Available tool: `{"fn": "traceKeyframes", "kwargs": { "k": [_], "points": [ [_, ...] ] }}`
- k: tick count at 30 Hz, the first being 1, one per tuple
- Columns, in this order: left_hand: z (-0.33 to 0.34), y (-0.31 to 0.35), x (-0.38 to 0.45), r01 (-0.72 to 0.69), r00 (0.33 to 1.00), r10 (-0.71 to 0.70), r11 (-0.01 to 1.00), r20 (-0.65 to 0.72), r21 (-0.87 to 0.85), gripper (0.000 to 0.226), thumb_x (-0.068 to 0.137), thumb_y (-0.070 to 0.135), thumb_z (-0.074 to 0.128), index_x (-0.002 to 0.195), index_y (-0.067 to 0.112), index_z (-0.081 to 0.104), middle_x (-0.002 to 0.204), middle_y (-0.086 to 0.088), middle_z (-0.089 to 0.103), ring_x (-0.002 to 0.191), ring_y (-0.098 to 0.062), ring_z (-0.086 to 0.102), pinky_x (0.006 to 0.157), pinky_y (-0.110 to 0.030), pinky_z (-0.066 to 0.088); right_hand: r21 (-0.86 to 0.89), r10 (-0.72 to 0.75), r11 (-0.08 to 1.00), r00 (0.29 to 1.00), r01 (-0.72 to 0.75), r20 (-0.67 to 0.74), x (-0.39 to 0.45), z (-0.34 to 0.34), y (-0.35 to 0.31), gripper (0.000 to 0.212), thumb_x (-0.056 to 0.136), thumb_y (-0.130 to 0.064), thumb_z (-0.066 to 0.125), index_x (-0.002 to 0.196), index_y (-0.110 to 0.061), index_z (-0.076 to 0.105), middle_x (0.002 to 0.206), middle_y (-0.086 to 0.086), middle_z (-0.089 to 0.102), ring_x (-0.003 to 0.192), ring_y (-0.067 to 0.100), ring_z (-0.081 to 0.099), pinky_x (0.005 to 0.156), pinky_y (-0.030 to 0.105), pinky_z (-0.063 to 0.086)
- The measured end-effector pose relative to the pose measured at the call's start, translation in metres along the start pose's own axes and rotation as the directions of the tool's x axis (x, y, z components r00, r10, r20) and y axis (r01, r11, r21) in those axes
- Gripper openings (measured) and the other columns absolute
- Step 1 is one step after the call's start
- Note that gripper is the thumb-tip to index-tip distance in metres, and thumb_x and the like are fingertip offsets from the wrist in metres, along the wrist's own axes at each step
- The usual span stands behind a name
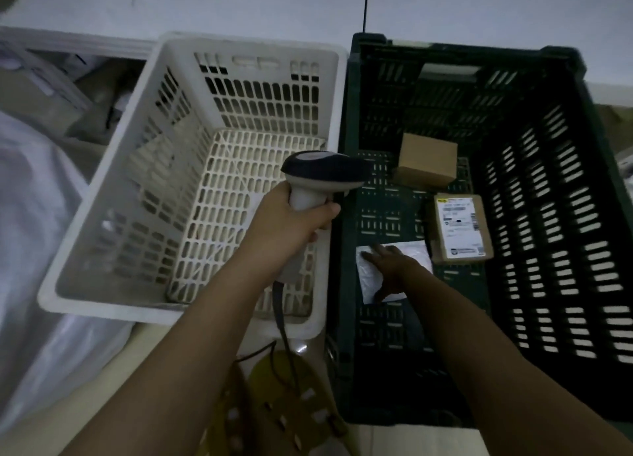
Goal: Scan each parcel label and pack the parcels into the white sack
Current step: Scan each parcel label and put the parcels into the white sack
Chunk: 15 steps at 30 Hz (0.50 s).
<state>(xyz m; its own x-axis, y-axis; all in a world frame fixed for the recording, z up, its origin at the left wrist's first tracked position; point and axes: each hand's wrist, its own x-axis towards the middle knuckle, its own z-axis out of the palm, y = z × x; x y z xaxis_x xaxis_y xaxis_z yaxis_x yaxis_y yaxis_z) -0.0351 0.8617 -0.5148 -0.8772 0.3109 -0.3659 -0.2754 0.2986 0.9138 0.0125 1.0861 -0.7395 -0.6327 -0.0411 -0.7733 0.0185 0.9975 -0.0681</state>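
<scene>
Left hand [287, 226] curled tight round grip of scanner [322, 178], thumb side up, fingers wrapped fully; scanner head dark on top, pale below, pointing right toward green crate [582, 188] and hanging over white basket's [85, 216] right wall. Cable [284, 332] trailing down from scanner butt past basket's near rim. Right hand [394, 267] down inside green crate, fingers spread flat on white pouch [373, 270], thumb at pouch's near edge; pressing or beginning to grasp, cannot tell which, no clear pinch visible. Pouch lying flat on crate floor, near-left part, partly hidden under hand. Labelled box [459, 229] just beside pouch on right, label face up, print blurred, touching or nearly touching pouch corner. Plain box [426, 164] further back on crate floor, apart from hand, no label showing on visible faces. Crate floor bare to right of boxes and in near half; tall slatted walls all round, right forearm coming in over near rim. White basket directly left of crate, walls touching or almost so; slotted floor showing. White sack [37, 250] at far left, crumpled against basket's left wall, mouth not discernible. Yellowish perforated object [281, 404] at bottom centre between forearms, too dim to identify. Pale tabletop [445, 7] beyond both containers. Lighting dim, fine detail soft.
</scene>
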Motion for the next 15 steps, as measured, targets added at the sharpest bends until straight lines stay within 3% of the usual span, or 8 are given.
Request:
{"fn": "traceKeyframes", "kwargs": {
  "k": [4, 6, 8, 9, 11, 13, 15],
  "points": [
    [-0.004, -0.005, -0.001, 0.026, 0.999, -0.026, 0.999, -0.022, -0.024, 0.015, 0.086, 0.017, 0.069, 0.097, 0.020, 0.059, 0.079, 0.002, 0.067, 0.064, 0.000, 0.064, 0.054, -0.015, 0.051, -0.174, 0.013, 0.984, 0.993, -0.033, -0.117, 0.005, 0.018, -0.009, 0.117, 0.073, -0.043, 0.080, 0.155, -0.017, 0.001, 0.159, 0.018, 0.000, 0.142, 0.043, 0.016, 0.107, 0.050, 0.037],
    [-0.006, -0.005, -0.003, 0.030, 0.999, -0.031, 0.999, -0.027, -0.034, 0.016, 0.086, 0.017, 0.069, 0.099, 0.019, 0.059, 0.078, 0.002, 0.066, 0.061, 0.000, 0.063, 0.054, -0.014, 0.050, -0.265, -0.038, 0.964, 0.983, -0.010, -0.178, 0.011, 0.017, -0.012, 0.112, 0.069, -0.043, 0.083, 0.151, -0.011, 0.013, 0.153, 0.029, 0.020, 0.130, 0.049, 0.038, 0.094, 0.051, 0.047],
    [-0.007, -0.006, -0.006, 0.038, 0.999, -0.039, 0.998, -0.031, -0.050, 0.015, 0.086, 0.017, 0.069, 0.097, 0.020, 0.059, 0.076, 0.001, 0.066, 0.060, -0.001, 0.063, 0.054, -0.015, 0.051, -0.292, -0.107, 0.955, 0.979, 0.052, -0.175, 0.011, 0.007, -0.011, 0.080, 0.088, -0.038, 0.068, 0.148, -0.009, 0.025, 0.149, 0.030, 0.030, 0.123, 0.046, 0.049, 0.090, 0.049, 0.048],
    [-0.008, -0.007, -0.008, 0.045, 0.998, -0.047, 0.997, -0.039, -0.060, 0.015, 0.086, 0.017, 0.069, 0.096, 0.021, 0.059, 0.075, 0.001, 0.066, 0.061, -0.002, 0.063, 0.055, -0.017, 0.053, -0.242, -0.100, 0.969, 0.980, 0.057, -0.171, 0.006, 0.001, -0.010, 0.059, 0.099, -0.030, 0.051, 0.149, -0.009, 0.027, 0.152, 0.026, 0.030, 0.127, 0.041, 0.047, 0.096, 0.045, 0.044],
    [-0.010, -0.007, -0.012, 0.053, 0.997, -0.056, 0.997, -0.060, -0.055, 0.014, 0.085, 0.019, 0.070, 0.096, 0.021, 0.060, 0.077, 0.000, 0.066, 0.065, -0.007, 0.064, 0.062, -0.024, 0.055, -0.078, -0.048, 0.996, 0.993, 0.039, -0.111, -0.010, -0.009, -0.009, 0.043, 0.104, -0.022, 0.038, 0.145, -0.007, 0.039, 0.150, 0.020, 0.038, 0.131, 0.033, 0.046, 0.103, 0.036, 0.037],
    [-0.013, -0.006, -0.018, 0.070, 0.994, -0.073, 0.997, -0.081, -0.045, 0.017, 0.086, 0.019, 0.069, 0.101, 0.019, 0.060, 0.081, -0.002, 0.066, 0.070, -0.012, 0.064, 0.064, -0.027, 0.054, 0.174, 0.020, 0.985, 0.977, 0.017, -0.211, -0.032, -0.025, -0.006, 0.035, 0.101, -0.022, 0.046, 0.132, -0.009, 0.055, 0.138, 0.017, 0.053, 0.123, 0.031, 0.052, 0.097, 0.034, 0.041],
    [-0.019, 0.002, -0.028, 0.055, 0.994, -0.058, 0.998, -0.091, -0.033, 0.017, 0.087, 0.015, 0.067, 0.101, 0.019, 0.060, 0.084, -0.004, 0.065, 0.072, -0.016, 0.062, 0.058, -0.023, 0.052, 0.526, 0.173, 0.848, 0.903, 0.066, -0.392, -0.057, -0.047, -0.007, 0.024, 0.096, -0.020, 0.054, 0.114, -0.008, 0.065, 0.115, 0.015, 0.066, 0.103, 0.031, 0.061, 0.078, 0.030, 0.047]
  ]
}}
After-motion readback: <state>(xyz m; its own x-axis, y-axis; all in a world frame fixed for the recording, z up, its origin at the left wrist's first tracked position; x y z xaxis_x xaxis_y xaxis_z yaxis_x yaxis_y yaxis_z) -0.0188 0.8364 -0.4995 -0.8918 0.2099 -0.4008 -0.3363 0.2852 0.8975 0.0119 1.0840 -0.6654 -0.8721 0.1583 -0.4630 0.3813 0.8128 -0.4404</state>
